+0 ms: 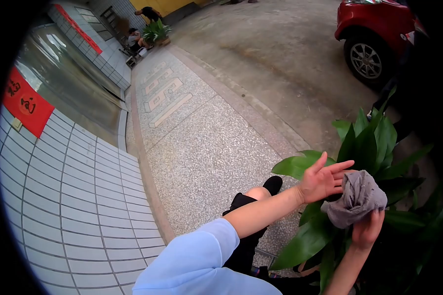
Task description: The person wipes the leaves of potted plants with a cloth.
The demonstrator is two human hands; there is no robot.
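The right hand (pixel 369 230) is holding a bunched grey cloth (pixel 357 199) at its lower side, and this cloth is hanging over the green leaves (pixel 307 242). The left hand (pixel 321 183) is showing its palm, fingers spreading wide beside the cloth; whether they are touching it, I cannot tell

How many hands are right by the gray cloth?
2. The left hand is open just beside the gray cloth, and the right hand holds the cloth from below, partly hidden by it. I see no other hands there.
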